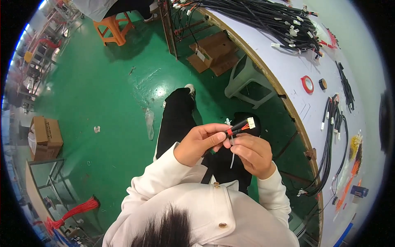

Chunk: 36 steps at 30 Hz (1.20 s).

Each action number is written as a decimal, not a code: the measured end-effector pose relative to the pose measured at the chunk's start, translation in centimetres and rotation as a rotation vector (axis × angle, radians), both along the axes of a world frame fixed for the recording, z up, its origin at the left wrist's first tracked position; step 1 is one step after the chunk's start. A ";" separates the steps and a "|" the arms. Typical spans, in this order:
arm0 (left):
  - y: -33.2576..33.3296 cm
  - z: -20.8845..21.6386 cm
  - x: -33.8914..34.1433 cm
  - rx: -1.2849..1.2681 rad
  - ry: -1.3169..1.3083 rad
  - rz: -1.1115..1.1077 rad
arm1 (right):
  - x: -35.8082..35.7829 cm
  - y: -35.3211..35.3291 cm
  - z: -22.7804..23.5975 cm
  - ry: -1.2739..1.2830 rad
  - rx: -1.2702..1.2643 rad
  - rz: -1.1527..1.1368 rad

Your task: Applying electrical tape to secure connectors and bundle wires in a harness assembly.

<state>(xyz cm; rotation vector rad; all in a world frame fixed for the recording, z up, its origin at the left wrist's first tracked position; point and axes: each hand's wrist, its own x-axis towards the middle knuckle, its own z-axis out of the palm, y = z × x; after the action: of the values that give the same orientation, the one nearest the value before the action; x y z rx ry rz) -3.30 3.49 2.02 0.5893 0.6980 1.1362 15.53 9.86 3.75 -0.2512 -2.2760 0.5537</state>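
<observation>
Over my lap, my left hand (pixel 200 142) pinches a black-sleeved wire harness (pixel 237 126) with a band of red tape on it. Short orange and black wires run from the sleeve's end into a cream-white connector (pixel 251 122). A thin white cable tie (pixel 232 158) crosses the harness at the tape, its tail pointing down. The fingers of my right hand (pixel 255 155) are closed on the tie just below the harness. Whether the tie is fastened cannot be made out. A small white piece (pixel 228 121) shows above my left fingertips.
To the right curves a white worktable (pixel 288 78) bearing a big pile of black cable harnesses (pixel 263 24), a red tape roll (pixel 307 84), a black tape roll (pixel 323 84) and more harnesses (pixel 329 140). Beneath it are a grey stool (pixel 251 80) and a cardboard box (pixel 214 51). An orange stool (pixel 114 29) stands far left.
</observation>
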 end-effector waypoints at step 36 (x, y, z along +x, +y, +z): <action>-0.4 0.3 0.6 0.104 0.457 0.319 | -2.1 -2.4 0.2 0.247 -1.172 -0.292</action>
<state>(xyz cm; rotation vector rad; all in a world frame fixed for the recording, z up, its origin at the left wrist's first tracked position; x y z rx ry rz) -2.65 3.12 2.35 0.8618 1.1603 1.3532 13.45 7.47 4.00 -0.9850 -1.3992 1.5920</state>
